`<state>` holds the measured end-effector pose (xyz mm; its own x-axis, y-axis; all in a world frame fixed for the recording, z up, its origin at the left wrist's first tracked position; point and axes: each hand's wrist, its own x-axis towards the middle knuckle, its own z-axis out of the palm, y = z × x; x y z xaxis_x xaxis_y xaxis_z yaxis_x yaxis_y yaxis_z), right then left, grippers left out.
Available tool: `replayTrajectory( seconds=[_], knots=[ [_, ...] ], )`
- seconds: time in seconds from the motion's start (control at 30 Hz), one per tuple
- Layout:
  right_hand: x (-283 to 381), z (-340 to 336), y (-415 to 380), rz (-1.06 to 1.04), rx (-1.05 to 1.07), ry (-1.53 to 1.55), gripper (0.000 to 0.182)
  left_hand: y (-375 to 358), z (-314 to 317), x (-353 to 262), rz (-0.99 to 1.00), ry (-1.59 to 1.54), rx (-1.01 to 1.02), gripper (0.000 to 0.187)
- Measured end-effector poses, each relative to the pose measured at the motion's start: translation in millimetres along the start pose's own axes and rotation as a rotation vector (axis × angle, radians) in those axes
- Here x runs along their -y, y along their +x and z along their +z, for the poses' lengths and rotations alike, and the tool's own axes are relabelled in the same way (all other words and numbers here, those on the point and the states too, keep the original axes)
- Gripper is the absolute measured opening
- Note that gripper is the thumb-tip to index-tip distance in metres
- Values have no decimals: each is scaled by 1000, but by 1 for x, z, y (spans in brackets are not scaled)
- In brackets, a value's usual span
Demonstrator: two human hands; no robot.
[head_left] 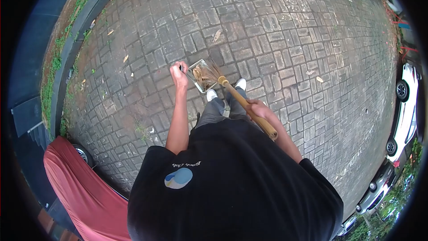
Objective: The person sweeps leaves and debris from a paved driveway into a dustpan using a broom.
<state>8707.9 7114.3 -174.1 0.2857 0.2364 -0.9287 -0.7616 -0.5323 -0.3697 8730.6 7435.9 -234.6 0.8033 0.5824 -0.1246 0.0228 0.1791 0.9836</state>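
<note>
My left hand (179, 73) is closed around the handle of a dustpan (208, 86), which is light-rimmed and holds dry brown leaves (199, 74). A broom (243, 102) with a thick wooden handle slants from the pan toward my right side, its thin bristles (213, 73) over the leaves and the pan's right part. Wrapped round the broom's handle, below its yellowish binding, is my right hand (260, 109). The pan is just in front of my white shoes (211, 94).
Brick paving (156, 76) surrounds me, with scattered leaves such as one ahead (217, 35). A curb (71, 58) with plants runs along the left. A red-covered vehicle (84, 192) stands at lower left; a white car (406, 107) and others are parked at right.
</note>
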Motion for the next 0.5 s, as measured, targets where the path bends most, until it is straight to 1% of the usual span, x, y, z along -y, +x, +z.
replayTrajectory(
  seconds=[0.13,0.2,0.27,0.4,0.5],
  knots=[
    [7,16,-54,-3,-65,-36,52,1,-16,3,4,-14,81,38],
    [11,22,-71,-49,-144,-38,56,0,-22,2,-79,-157,19,37],
    [9,25,-73,-83,-193,-58,56,-1,-29,0,-48,-127,49,37],
    [-1,25,-63,-147,-311,-142,54,-2,-43,6,-38,-195,77,40],
    [-4,23,-71,-156,-340,-84,55,-7,-40,-1,-44,-256,34,41]
  ],
)
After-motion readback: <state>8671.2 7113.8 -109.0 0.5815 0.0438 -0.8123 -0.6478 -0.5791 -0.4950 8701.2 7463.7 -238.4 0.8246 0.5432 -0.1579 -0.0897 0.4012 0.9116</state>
